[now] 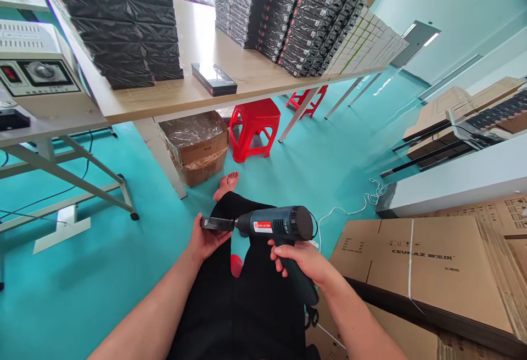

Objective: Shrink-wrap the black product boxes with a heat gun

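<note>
My right hand (300, 258) grips the handle of a dark green heat gun (284, 223) with a red and white label on its barrel. The nozzle points left. In front of it, my left hand (207, 243) holds a small flat black box (217, 223) by its edges, above my lap. The nozzle tip is close to the box's right end; whether they touch I cannot tell. Another black box (214, 79), glossy on top, lies near the front edge of the wooden table (197, 36).
Stacks of film-wrapped black boxes (123, 25) and white boxes (362, 41) stand on the table. Beneath are an open carton (197, 154) and a red stool (255, 127). A beige machine (39, 69) is left. Flattened cartons (420, 266) lie right; a white cord (341, 210) crosses the floor.
</note>
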The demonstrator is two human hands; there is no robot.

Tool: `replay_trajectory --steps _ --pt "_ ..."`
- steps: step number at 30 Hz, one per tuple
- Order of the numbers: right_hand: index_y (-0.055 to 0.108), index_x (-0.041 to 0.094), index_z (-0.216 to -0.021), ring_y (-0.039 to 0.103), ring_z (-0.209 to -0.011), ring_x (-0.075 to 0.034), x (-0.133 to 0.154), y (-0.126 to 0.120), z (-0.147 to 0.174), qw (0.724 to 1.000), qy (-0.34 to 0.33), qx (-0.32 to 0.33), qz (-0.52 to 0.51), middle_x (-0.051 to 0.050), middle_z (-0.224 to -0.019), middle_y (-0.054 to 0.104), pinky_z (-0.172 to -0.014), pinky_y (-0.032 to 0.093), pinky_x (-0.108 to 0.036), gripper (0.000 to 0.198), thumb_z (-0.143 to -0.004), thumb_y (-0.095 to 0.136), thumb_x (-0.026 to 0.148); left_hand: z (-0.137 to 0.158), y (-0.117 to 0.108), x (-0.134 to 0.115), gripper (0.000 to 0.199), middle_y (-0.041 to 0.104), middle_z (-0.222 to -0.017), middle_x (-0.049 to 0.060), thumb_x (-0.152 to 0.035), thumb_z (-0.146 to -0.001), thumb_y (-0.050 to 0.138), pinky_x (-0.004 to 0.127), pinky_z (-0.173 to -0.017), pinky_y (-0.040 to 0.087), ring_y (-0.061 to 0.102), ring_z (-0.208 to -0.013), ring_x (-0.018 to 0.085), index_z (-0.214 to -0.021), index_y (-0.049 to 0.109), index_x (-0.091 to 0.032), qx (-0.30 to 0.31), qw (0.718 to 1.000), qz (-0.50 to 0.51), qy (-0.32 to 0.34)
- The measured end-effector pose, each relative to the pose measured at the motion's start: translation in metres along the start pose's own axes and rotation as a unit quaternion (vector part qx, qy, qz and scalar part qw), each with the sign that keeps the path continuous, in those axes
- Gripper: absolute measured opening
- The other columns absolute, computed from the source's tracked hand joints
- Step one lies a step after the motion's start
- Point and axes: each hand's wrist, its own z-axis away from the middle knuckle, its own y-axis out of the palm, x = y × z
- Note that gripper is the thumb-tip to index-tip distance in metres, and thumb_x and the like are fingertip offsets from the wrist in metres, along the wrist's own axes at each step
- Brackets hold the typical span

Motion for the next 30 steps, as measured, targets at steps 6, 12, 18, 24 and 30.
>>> replay_trajectory --steps 6,12,18,24,30 --pt "0.066 0.014 -0.102 0.062 -0.064 -0.016 0.008 0.002 0.000 1.000 -0.017 0.005 0.022 -0.003 -0.079 0.066 -0.054 0.049 -0.029 0.034 -0.075 0.068 0.034 -0.001 -0.002 0.000 0.050 0.067 -0.101 0.018 -0.064 -0.076 0.058 0.059 -0.084 0.052 0.065 -0.102 0.039 -0.094 0.055 -0.018 0.001 1.000 -0.002 -0.006" --pt "0.068 0.013 -0.101 0.061 -0.061 -0.016 0.000 0.004 0.000 1.000 -0.014 -0.012 0.022 -0.005 -0.078 0.068 -0.053 0.048 -0.030 0.036 -0.072 0.071 0.035 -0.001 -0.001 0.001 0.049 0.066 -0.103 0.020 -0.060 -0.077 0.058 0.058 -0.081 0.054 0.065 -0.101 0.039 -0.099 0.056 -0.016 0.001 1.000 0.030 -0.004" --pt "0.066 0.014 -0.104 0.061 -0.065 -0.015 -0.015 -0.005 0.010 0.993 -0.005 -0.089 -0.083 -0.006 -0.084 0.067 -0.054 0.050 -0.027 0.032 -0.078 0.066 0.033 0.003 0.001 -0.003 0.054 0.060 -0.119 0.024 -0.053 -0.081 0.056 0.053 -0.080 0.057 0.060 -0.112 0.039 -0.117 0.052 -0.014 0.003 0.996 0.089 0.004" --pt "0.068 0.014 -0.103 0.060 -0.064 -0.014 -0.034 -0.003 0.023 0.986 0.007 -0.054 -0.156 -0.006 -0.083 0.066 -0.052 0.047 -0.025 0.030 -0.079 0.064 0.031 0.006 0.003 -0.006 0.049 0.064 -0.116 0.019 -0.039 -0.078 0.058 0.051 -0.079 0.058 0.063 -0.108 0.037 -0.120 0.053 -0.015 0.015 0.996 0.090 -0.002" --pt "0.069 0.014 -0.102 0.058 -0.062 -0.013 -0.038 -0.005 0.034 0.975 0.002 -0.061 -0.212 -0.006 -0.082 0.065 -0.051 0.045 -0.023 0.029 -0.080 0.061 0.031 0.008 0.008 -0.007 0.048 0.071 -0.090 0.009 -0.013 -0.057 0.051 0.049 -0.076 0.058 0.070 -0.082 0.029 -0.104 0.061 -0.016 -0.001 0.994 0.032 0.101"
